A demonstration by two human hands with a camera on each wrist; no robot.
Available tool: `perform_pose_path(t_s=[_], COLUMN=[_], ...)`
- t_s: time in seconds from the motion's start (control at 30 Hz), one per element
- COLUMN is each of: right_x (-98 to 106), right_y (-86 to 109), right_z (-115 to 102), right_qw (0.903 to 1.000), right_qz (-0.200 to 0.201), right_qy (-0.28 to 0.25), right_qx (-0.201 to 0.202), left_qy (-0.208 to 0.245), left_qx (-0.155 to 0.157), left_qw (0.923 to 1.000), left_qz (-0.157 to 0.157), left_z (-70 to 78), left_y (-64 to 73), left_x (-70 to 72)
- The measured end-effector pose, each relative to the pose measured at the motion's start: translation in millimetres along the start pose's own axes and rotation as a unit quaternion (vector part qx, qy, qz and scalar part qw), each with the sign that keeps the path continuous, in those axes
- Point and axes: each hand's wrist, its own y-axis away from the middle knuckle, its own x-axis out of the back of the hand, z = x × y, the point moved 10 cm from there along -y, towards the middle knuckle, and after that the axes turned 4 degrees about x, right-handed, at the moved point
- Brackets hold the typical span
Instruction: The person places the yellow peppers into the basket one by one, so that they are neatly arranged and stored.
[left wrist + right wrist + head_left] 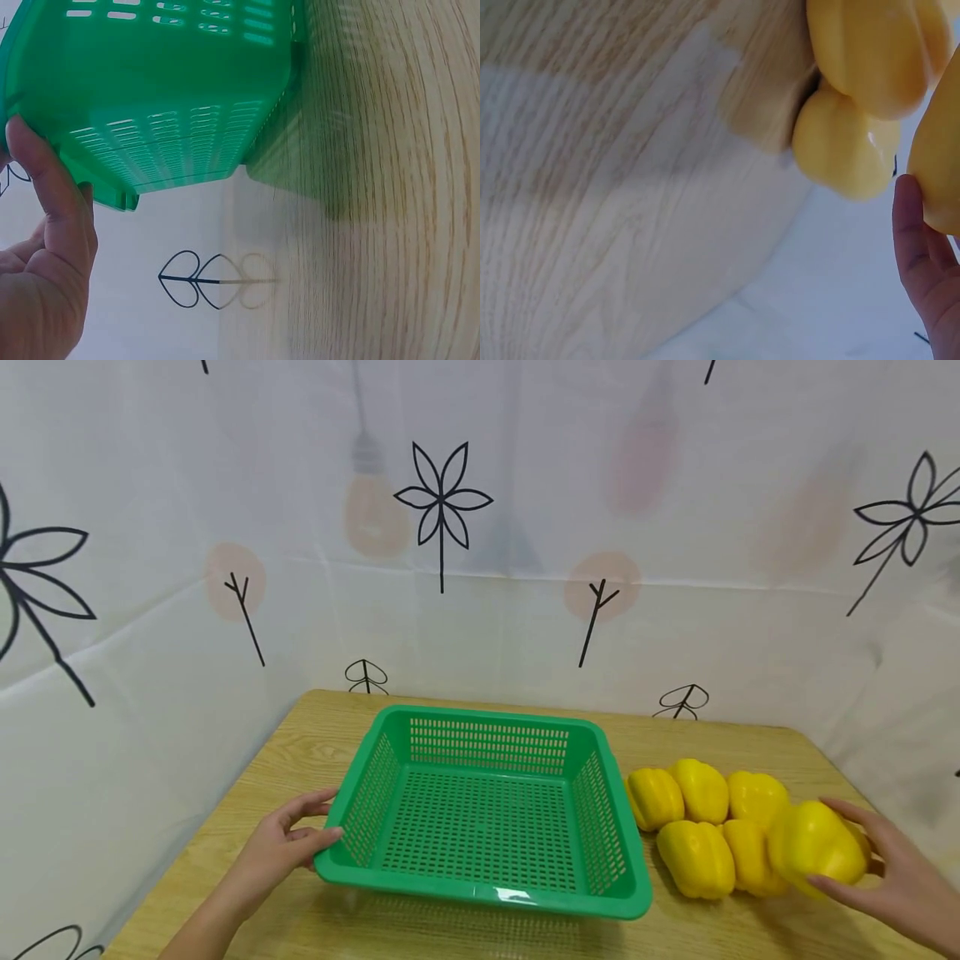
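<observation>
A green plastic basket (480,902) with slotted walls and no contents stands on the table. My left hand (281,843) holds its left rim, thumb on top and fingers beneath. In the left wrist view the fingers (56,187) reach under the rim, beside the basket's outer wall (180,75). At the right, my right hand (888,868) grips a yellow bell pepper (817,843) between thumb and fingers. The right wrist view shows this pepper (941,165) at the edge, raised off the table. Several more yellow bell peppers (697,860) lie grouped between it and the basket.
The wooden table (330,735) carries everything, its glossy top reflecting the basket. A white curtain (487,635) printed with black plant outlines hangs behind the table and along both sides. The basket's right rim is close to the nearest peppers.
</observation>
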Motion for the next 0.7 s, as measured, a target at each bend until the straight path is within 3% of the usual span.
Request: perform_pose_path(t_s=[0.27, 0.7], right_x=[-4.0, -7.9], right_y=[-9.0, -21.7], right_z=[-13.3, -40.7], right_qw=[0.9998, 0.9969], right_qz=[-0.009, -0.007], right_qy=[0.004, -0.047], right_qx=[0.014, 0.063], left_qy=[-0.007, 0.005], left_qx=[-0.005, -0.005], left_qw=[1.0, 1.0], left_qz=[-0.003, -0.004], left_z=[0.1, 0.9], left_y=[0.9, 1.1], left_x=[-0.2, -1.0])
